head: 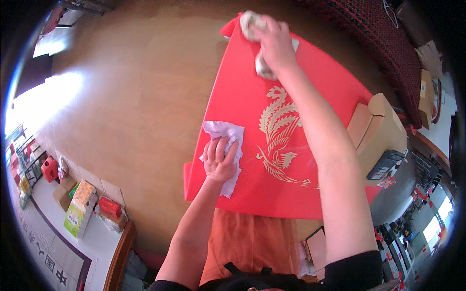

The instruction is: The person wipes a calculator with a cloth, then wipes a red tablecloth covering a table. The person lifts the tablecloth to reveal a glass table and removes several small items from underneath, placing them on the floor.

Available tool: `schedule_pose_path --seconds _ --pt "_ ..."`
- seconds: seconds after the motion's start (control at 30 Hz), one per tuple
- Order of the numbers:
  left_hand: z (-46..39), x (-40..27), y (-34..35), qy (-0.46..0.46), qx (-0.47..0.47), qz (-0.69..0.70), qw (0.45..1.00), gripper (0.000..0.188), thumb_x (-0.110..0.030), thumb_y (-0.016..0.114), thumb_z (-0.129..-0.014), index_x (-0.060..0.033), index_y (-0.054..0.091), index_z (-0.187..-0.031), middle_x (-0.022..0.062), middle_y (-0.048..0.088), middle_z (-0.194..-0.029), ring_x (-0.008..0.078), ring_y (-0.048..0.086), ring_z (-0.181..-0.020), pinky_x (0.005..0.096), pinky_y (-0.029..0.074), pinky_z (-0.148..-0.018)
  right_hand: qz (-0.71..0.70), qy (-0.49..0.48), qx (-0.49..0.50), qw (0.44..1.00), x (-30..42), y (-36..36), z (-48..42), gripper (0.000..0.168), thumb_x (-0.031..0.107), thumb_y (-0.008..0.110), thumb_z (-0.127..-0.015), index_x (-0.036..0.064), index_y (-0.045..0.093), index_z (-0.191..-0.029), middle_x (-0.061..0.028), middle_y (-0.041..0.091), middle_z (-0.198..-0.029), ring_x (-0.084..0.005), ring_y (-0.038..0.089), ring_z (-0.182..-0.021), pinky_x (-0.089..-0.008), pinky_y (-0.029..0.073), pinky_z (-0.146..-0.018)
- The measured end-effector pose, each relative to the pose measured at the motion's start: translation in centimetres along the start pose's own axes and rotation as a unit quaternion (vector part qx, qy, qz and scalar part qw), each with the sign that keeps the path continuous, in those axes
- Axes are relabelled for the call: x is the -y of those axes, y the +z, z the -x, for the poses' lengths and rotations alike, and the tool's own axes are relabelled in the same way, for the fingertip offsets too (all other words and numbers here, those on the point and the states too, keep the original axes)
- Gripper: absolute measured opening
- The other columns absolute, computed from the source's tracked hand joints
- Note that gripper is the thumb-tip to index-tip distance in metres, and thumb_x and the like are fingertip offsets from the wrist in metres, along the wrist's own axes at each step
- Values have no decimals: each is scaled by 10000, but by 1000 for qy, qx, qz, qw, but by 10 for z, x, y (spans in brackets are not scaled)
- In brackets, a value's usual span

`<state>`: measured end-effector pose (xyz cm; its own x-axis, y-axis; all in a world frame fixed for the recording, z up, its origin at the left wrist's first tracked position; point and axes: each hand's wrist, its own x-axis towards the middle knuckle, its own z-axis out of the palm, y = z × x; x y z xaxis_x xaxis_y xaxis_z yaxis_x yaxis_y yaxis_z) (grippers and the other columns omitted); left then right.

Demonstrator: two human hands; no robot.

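Note:
A red tabletop point(238, 98), printed with a gold phoenix point(278, 134) and a few gold characters, lies before me. Near its left edge my left hand point(220, 158) presses down on a crumpled lavender cloth point(231, 131), fingers bent over it. My right hand point(275, 43), blurred, reaches across to the far end of the red surface. It has hold of a crumpled whitish rag point(265, 68), parts of which stick out on both sides of the hand. My right forearm hides part of the phoenix and the print.
An open cardboard box point(382, 127) stands at the right edge, a black keypad device point(386, 165) beside it. Left stands a white counter point(98, 242) with packages point(82, 203). A dark red patterned cover point(386, 47) lies far right. Brown floor point(145, 91) surrounds the table.

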<state>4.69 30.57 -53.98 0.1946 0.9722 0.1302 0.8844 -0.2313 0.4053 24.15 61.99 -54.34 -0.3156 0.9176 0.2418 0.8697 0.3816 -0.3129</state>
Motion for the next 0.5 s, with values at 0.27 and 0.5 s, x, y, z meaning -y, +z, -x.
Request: schedule_pose_path --seconds 0.27,0.5 --pt "5 3 2 -4 -22 7 1000 504 -125 727 -642 -209 708 -1139 43 533 -1290 317 495 -1224 479 408 -1052 -154 -12 91 984 115 4 152 273 204 614 -938 210 721 -1190 -119 543 -1369 -355 517 -1257 -461 449 -1065" --pt "3 3 -18 8 46 46 998 591 -194 763 -662 -194 663 -1245 91 506 -1342 335 461 -1289 513 377 -1104 -163 -36 100 981 55 -23 108 331 203 588 -926 248 719 -1227 -132 547 -1386 -344 530 -1237 -444 438 -1082"
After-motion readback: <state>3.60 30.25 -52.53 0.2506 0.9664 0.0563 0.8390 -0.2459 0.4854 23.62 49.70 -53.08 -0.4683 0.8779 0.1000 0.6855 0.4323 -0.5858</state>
